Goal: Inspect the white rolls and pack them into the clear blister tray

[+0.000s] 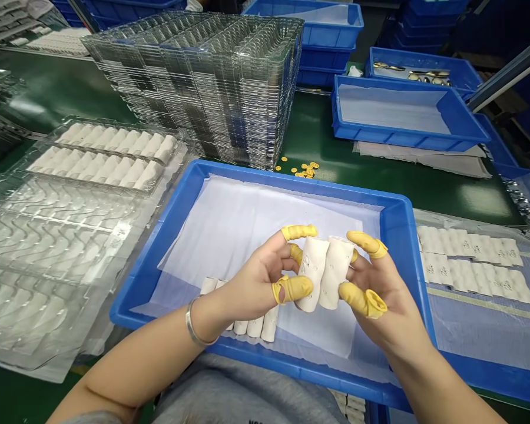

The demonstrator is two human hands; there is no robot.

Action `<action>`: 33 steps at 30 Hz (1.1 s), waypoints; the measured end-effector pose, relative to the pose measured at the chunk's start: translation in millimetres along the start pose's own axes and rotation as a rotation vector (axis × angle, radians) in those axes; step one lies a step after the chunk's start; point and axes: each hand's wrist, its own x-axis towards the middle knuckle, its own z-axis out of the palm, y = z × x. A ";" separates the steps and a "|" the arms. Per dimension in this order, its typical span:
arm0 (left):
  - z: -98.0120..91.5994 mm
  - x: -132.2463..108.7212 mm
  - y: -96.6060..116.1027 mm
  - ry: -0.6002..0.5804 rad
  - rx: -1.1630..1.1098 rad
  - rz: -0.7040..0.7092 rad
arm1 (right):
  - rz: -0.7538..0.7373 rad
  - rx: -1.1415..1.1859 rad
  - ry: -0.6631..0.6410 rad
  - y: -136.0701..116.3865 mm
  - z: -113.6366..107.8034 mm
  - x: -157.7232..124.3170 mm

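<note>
Above a blue tray (406, 218), my left hand (269, 271) and my right hand (375, 282) hold two white, curved, sleeve-like pieces side by side. My left hand's thumb and fingers, in yellow finger cots, pinch the left white piece (312, 274), which bears dark script. The right white piece (337, 271) is gripped at its right edge by my right hand, also in yellow finger cots. What is inside the pieces cannot be seen. Several similar white pieces (270, 324) lie in the tray's near left part, partly hidden by my left arm.
Clear plastic trays (62, 235) on the left hold rows of white pieces (101, 168). Behind stands a tall stack of clear trays (212, 94), beside small yellow discs (308, 171). More white pieces (477, 271) lie at right. A paper-lined blue bin (406, 132) stands at back right.
</note>
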 end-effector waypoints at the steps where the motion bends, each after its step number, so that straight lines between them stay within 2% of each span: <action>1: -0.2 -0.2 0.4 0.001 0.001 0.009 | 0.003 -0.002 -0.004 -0.6 -0.5 0.2; 7: -3.1 -0.7 0.5 -0.020 -0.014 0.040 | -0.012 -0.046 -0.017 -2.1 -2.5 1.2; 14: -5.3 -0.5 -1.6 -0.001 0.102 0.137 | -0.048 -0.045 -0.016 0.6 -0.2 0.2; 22: -4.8 -0.7 0.5 -0.069 -0.027 0.090 | -0.001 -0.021 -0.001 -3.3 -1.8 -0.4; 26: -5.6 -0.9 1.2 -0.069 -0.081 0.051 | -0.001 -0.003 -0.050 -6.7 -3.8 -0.4; 33: -7.1 -0.9 -0.7 -0.063 -0.007 0.079 | -0.005 -0.014 -0.057 -7.6 -2.9 -0.2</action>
